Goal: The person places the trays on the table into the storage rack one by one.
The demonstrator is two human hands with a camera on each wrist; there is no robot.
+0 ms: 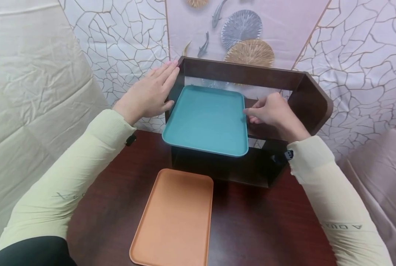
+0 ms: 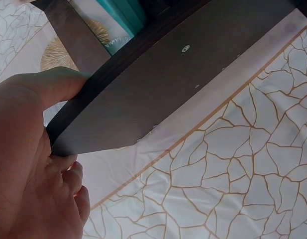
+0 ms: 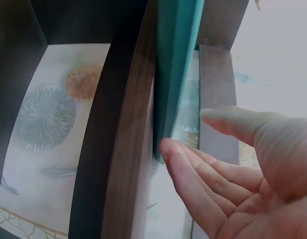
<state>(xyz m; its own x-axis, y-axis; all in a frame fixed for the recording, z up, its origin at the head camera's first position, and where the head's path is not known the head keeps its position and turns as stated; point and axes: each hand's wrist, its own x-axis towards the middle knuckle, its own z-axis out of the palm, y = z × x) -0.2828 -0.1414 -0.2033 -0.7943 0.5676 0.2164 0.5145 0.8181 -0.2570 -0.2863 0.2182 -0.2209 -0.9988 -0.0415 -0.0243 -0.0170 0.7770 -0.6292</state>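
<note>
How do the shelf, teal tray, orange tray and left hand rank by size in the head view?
1. Shelf
2. Orange tray and teal tray: unsure, the orange one lies nearer the camera
3. Left hand

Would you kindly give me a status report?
Left hand gripping brown shelf; right hand at right edge of teal tray; tray jutting from shelf front; no obstruction visible.
</note>
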